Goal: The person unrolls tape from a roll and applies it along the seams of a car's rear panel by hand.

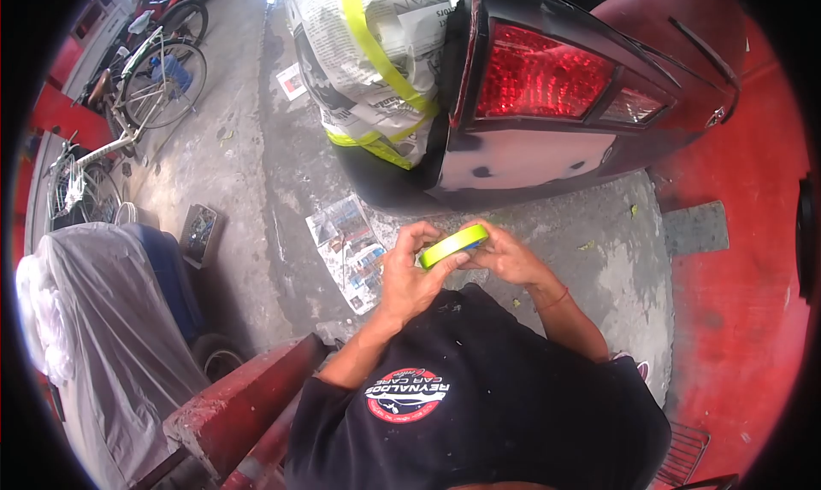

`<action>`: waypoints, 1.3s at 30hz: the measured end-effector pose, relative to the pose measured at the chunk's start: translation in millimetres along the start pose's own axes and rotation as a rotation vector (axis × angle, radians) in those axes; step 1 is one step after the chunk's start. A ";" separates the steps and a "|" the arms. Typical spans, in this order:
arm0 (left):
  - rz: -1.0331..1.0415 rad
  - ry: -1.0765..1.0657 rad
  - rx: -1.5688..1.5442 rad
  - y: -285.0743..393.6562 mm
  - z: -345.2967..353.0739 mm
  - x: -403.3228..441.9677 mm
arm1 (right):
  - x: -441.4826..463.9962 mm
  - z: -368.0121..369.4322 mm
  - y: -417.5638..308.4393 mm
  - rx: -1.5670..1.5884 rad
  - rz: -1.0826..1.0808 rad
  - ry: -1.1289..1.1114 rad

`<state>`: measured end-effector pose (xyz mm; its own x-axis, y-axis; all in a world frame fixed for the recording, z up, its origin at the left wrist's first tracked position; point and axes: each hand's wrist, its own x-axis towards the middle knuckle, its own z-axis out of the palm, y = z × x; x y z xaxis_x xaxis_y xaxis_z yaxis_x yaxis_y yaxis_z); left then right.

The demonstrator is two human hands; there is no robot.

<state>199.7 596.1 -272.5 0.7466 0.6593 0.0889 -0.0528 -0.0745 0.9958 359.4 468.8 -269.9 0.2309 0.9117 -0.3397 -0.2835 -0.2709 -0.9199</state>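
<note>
A roll of bright yellow-green masking tape (453,245) is held between both hands in front of my chest. My left hand (409,274) grips its left side, thumb along the near edge and fingers curled around the far side. On the right end, my right hand (506,256) has its fingers closed about the roll; its fingertips are partly hidden. Just beyond is the car's rear corner, with a red tail light (547,73) and a pale sanded patch (522,158). Newspaper sheets (385,88) cover the part beside it, fixed with strips of the same tape.
Loose newspaper (346,250) lies on the concrete floor left of my hands. Further left are a grey cover (111,336) over something bulky, a rectangular tray (202,235) and parked bicycles (162,84). A red beam (244,400) stands close by my left elbow. A red wall (744,319) rises at the right.
</note>
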 end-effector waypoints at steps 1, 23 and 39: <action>0.012 0.033 -0.006 -1.4 0.5 -0.1 | 1.2 -1.8 4.2 0.030 0.009 -0.011; 0.120 -0.040 0.333 -21.7 -2.1 3.2 | -32.3 24.5 -48.0 -0.622 -0.289 0.049; 0.229 -0.027 0.506 -25.0 -21.3 3.6 | -18.8 16.7 -22.8 -0.760 -0.495 0.006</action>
<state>189.6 616.3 -296.7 0.7707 0.5648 0.2948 0.1042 -0.5682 0.8163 345.9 463.0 -239.3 0.1680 0.9772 0.1298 0.5400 0.0189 -0.8414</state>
